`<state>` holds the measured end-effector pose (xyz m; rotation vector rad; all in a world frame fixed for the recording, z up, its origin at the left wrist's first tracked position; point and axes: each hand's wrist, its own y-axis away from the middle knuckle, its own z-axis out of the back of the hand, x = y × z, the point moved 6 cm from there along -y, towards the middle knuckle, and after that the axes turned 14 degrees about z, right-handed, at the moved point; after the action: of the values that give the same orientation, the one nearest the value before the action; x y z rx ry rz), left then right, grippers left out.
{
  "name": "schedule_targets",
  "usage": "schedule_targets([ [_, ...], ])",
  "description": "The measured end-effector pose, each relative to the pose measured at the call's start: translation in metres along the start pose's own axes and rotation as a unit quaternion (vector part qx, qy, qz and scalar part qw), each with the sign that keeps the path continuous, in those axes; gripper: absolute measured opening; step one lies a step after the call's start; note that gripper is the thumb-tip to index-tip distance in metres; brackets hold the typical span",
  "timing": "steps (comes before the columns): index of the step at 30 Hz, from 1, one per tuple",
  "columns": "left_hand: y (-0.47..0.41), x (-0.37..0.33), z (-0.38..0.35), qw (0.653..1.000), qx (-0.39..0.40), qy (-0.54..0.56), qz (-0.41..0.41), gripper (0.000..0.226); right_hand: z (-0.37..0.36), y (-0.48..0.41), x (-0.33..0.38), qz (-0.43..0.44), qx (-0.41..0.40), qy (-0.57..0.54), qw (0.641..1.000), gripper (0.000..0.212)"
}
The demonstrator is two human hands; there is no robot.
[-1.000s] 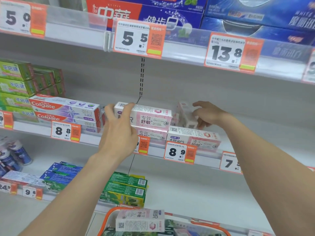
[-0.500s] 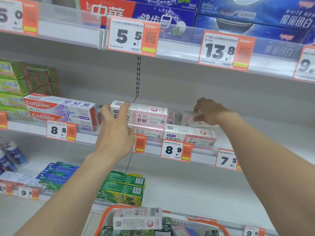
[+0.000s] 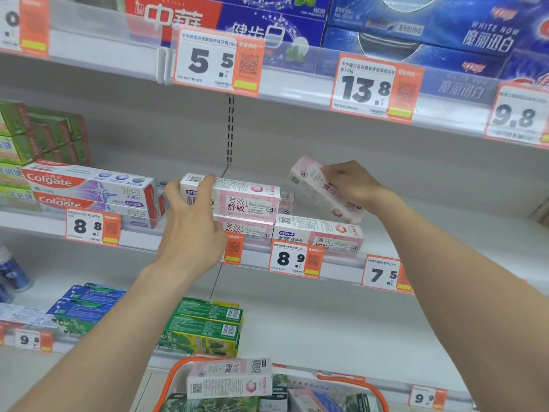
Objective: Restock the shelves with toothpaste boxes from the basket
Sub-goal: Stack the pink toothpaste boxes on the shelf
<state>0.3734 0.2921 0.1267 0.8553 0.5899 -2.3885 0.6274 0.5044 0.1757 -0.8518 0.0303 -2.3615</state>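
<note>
Mid shelf (image 3: 139, 237), L to R: Colgate boxes (image 3: 89, 188) stacked 2 high, then right beside them another 2-high stack, w/ the left hand (image 3: 190, 233) gripping the left end of the top box (image 3: 246, 200). Next to that stack a lone box (image 3: 320, 236) lies flat at the front edge. The right hand (image 3: 353, 182) holds a tilted box (image 3: 315, 185) in the air just above it. More boxes sit behind, btwn the two. One shelf down, a lower stack (image 3: 205, 325) sits under the left hand. The basket (image 3: 172, 374) is at the very bottom, nearest the cam, w/ a loose box (image 3: 228, 379) lying on top of what's in it.
</note>
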Motion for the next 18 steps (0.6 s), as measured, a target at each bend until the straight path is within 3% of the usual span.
schedule_targets([
  [5,-0.001,0.001,-0.002,1.0,0.006,0.002,-0.005,0.084,0.007,-0.002,0.021,0.003,-0.013,-0.034,0.999,0.044],
  [8,-0.002,0.002,-0.002,1.0,0.009,-0.001,-0.002,0.084,0.003,0.001,0.031,-0.052,0.031,-0.082,0.995,0.042],
  [11,-0.002,0.001,-0.003,1.0,0.01,-0.003,-0.002,0.085,-0.008,0.013,0.038,-0.11,0.111,-0.234,0.96,0.072],
  [14,-0.002,0.0,-0.002,1.0,0.012,-0.004,0.0,0.086,-0.015,0.025,0.046,-0.087,0.183,-0.289,0.935,0.057],
  [18,-0.002,0.0,-0.003,1.0,0.01,-0.003,0.0,0.085,-0.017,0.035,0.048,-0.098,0.201,-0.363,0.905,0.051],
])
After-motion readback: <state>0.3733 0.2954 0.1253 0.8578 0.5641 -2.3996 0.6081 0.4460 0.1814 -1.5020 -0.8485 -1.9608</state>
